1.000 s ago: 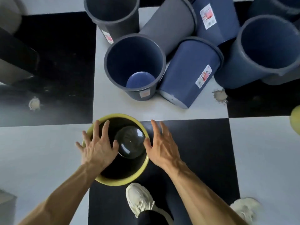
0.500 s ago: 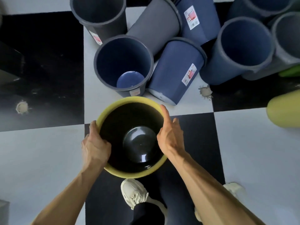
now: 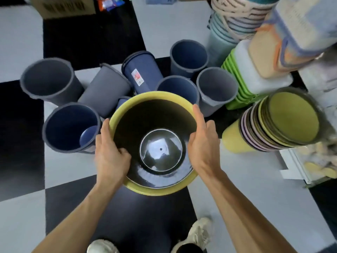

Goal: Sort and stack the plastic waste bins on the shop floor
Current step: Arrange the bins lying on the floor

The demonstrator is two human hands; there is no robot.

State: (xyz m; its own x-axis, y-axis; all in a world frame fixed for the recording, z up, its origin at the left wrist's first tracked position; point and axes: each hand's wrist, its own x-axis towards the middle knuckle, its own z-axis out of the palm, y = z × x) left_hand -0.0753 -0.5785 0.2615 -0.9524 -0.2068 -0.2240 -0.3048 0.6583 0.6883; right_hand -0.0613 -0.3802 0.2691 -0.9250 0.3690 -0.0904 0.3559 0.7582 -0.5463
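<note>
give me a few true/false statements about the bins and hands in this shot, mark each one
1. Both hands hold the yellow bin by its rim. True: the left hand and the right hand grip opposite sides.
2. The yellow bin is blue inside. False: its inside is black and glossy.
3. A stack of nested yellow bins lies to the right. True.
4. All the blue and grey bins stand upright. False: a blue labelled bin and a grey bin lie tipped among the upright ones.
5. The blue bin at left holds a grey bin. False: it holds nothing.
</note>
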